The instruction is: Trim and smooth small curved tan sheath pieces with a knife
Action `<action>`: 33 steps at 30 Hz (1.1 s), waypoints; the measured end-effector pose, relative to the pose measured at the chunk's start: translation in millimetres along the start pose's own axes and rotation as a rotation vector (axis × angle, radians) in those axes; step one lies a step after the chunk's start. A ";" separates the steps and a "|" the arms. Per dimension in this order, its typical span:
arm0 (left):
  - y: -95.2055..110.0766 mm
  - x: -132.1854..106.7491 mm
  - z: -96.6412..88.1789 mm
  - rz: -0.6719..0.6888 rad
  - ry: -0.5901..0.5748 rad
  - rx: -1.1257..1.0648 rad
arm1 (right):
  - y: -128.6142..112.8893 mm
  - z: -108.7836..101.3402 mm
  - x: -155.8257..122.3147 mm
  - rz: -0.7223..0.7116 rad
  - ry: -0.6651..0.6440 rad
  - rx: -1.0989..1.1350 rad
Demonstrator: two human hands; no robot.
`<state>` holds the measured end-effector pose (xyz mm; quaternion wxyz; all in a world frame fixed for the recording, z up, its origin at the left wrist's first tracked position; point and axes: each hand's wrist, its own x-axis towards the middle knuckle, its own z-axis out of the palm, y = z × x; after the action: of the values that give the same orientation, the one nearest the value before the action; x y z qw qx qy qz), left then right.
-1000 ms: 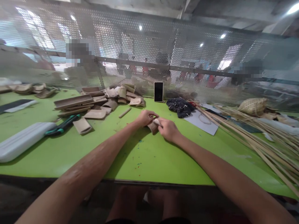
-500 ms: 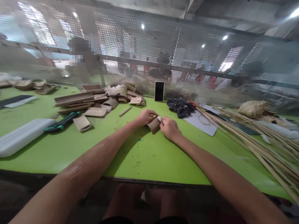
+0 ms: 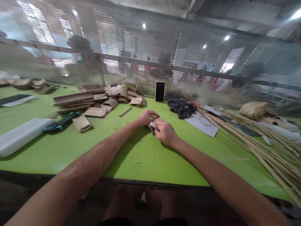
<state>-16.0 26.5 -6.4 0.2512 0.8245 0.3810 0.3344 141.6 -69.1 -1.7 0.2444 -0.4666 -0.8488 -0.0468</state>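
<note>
A short curved piece of bamboo [image 3: 159, 119] lies on the green table, mostly hidden between my hands. My left hand [image 3: 146, 118] is closed at its left side, its fingers holding the piece down. In my right hand [image 3: 165, 132] is a small folded white sheet [image 3: 153, 125], pinched in the fingers and pressed over the near part of the bamboo. Whether the sheet is paper, cloth or sandpaper cannot be made out. A short thin stick [image 3: 125, 111] rests behind my left hand.
Bamboo pieces [image 3: 74, 99] are piled at the back left, near a green-black tool [image 3: 62, 122] and a white block [image 3: 24, 135]. A phone [image 3: 160, 92] stands upright against the mesh screen. Dark cloth [image 3: 180, 108] and long bamboo strips [image 3: 244, 139] lie to the right.
My right hand has moved left and toward me, carrying the white sheet across the bamboo piece. My left hand has stayed nearly in place.
</note>
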 end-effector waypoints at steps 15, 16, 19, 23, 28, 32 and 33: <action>-1.6 0.3 1.4 -0.025 -0.003 -0.024 | 21.4 0.6 2.9 0.212 0.045 -0.001; -1.3 0.5 1.5 -0.036 -0.008 -0.021 | 22.6 0.5 3.8 0.248 0.057 -0.012; -0.9 0.8 1.8 -0.028 -0.013 -0.026 | 17.5 1.8 4.2 0.154 0.055 0.061; 1.2 -0.5 1.0 -0.021 -0.002 -0.039 | 15.9 2.3 4.2 0.064 0.001 0.142; 4.6 -2.1 0.2 -0.027 -0.013 -0.014 | 44.0 -3.2 4.1 0.341 -0.023 -0.104; 2.7 -0.7 1.1 -0.008 -0.024 -0.035 | 48.1 -8.3 1.5 0.333 0.008 -0.131; 2.1 -0.2 1.2 -0.016 -0.029 -0.042 | 44.0 -9.1 1.2 0.345 0.035 -0.124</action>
<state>-14.2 25.0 -5.8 0.2766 0.8207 0.3770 0.3284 180.3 -46.4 0.3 0.2343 -0.6185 -0.7472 -0.0648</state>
